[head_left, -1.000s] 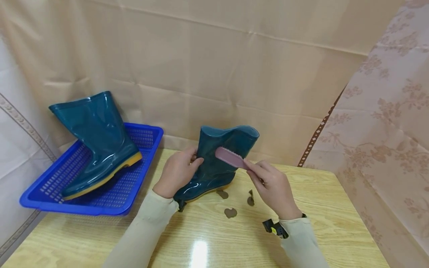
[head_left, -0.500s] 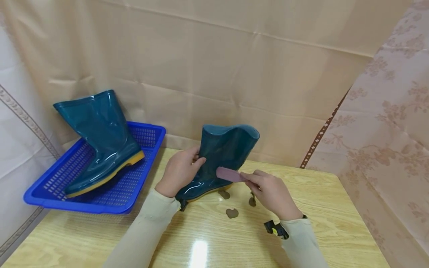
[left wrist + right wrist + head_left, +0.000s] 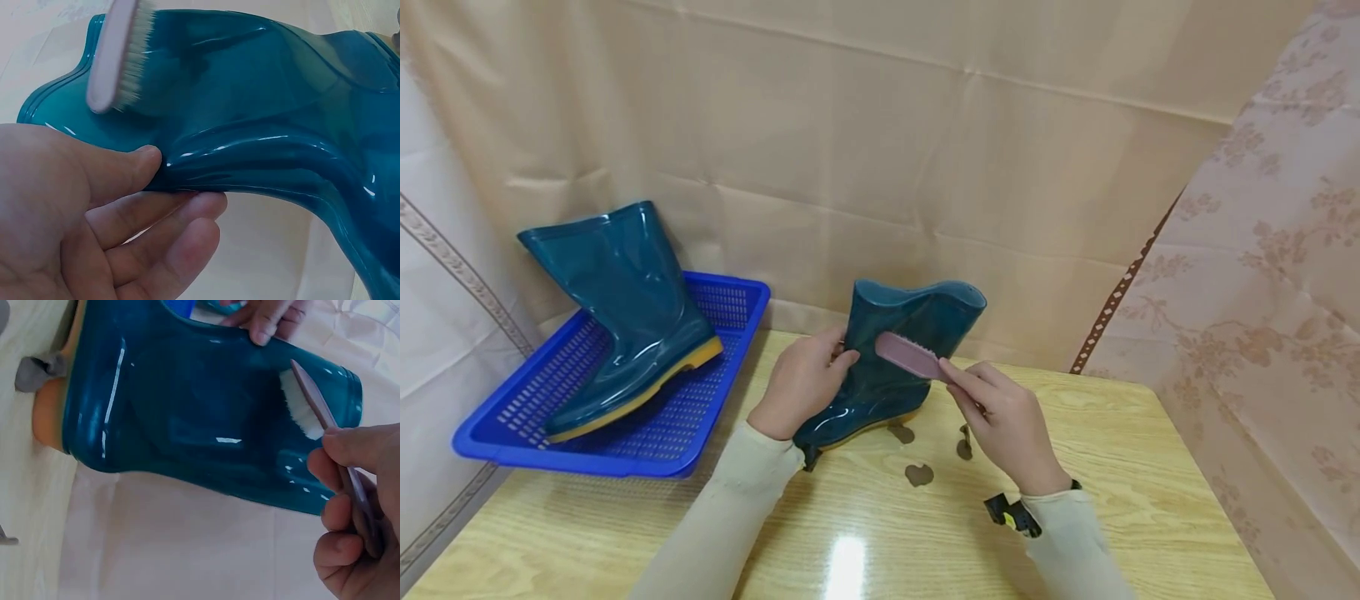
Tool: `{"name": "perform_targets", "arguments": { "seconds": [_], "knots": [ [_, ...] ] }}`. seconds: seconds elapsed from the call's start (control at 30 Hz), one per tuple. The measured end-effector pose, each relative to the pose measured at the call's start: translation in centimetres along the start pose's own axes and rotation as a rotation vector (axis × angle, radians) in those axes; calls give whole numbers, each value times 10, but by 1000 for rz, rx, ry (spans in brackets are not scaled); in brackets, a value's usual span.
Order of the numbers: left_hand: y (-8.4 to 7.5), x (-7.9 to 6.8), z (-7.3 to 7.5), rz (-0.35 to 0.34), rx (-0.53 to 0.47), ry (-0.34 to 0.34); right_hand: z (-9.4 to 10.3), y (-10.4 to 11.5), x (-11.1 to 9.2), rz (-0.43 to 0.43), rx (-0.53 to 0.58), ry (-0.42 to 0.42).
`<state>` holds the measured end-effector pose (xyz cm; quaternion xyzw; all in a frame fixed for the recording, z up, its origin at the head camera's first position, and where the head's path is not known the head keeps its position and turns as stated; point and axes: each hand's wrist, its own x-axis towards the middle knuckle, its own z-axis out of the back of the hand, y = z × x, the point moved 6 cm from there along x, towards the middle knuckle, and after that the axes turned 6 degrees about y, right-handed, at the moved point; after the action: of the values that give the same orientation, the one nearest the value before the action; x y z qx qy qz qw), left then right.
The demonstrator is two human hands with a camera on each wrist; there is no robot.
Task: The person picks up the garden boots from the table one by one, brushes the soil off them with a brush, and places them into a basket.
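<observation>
A glossy teal rubber boot (image 3: 887,392) with a yellow sole stands on the table, toe toward the lower left. My left hand (image 3: 805,377) pinches the front of its shaft, thumb on the near side and fingers behind, as the left wrist view shows. My right hand (image 3: 1006,421) grips the handle of a pink brush (image 3: 912,354). In the right wrist view the white bristles (image 3: 299,406) face the upper shaft, right at its surface. The bristles are mostly hidden behind the brush back in the head view.
Left of the boot, a blue plastic basket (image 3: 741,304) holds a second teal boot (image 3: 636,292) lying tilted. Several grey-brown flat pieces (image 3: 919,475) lie on the wooden table (image 3: 1112,500) near the standing boot. A beige curtain (image 3: 820,167) hangs behind.
The brush went down to the lower shaft near the ankle, then came back up to the upper shaft. The left hand keeps its hold on the boot.
</observation>
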<state>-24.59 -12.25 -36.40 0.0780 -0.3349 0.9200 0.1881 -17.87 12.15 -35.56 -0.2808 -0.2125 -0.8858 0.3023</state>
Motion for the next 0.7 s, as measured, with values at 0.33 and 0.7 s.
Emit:
{"name": "perform_targets", "arguments": {
  "seconds": [0.33,0.7],
  "knots": [
    [-2,1,-1,-8,26,-8,-27,-17,-5,-203,-46,303],
    [1,1,-2,32,3,1,-9,-14,-1,-185,-71,167]
  ]
}}
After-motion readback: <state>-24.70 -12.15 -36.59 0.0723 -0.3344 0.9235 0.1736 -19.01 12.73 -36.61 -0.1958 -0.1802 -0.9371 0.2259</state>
